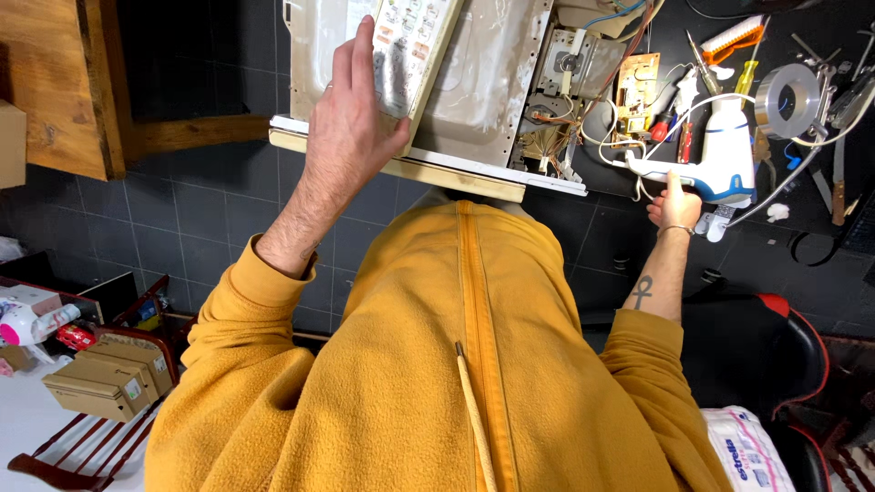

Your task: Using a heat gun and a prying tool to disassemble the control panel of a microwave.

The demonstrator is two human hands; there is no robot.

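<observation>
A beige button-covered control panel [406,50] is gripped by the left hand [351,118] against the opened microwave casing [483,82]. Right of the casing, a white-and-blue hairdryer [720,155] is clasped by the right hand [674,205].

Black workbench [820,239] under opened microwave [492,82], tape roll [789,89].

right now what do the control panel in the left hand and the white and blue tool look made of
Control panel: seemingly cream plastic with a glossy button film, judging by the sheen; the left hand grips it. White and blue tool: smooth moulded plastic, apparently, with a soft shine; the right hand touches it.
</observation>
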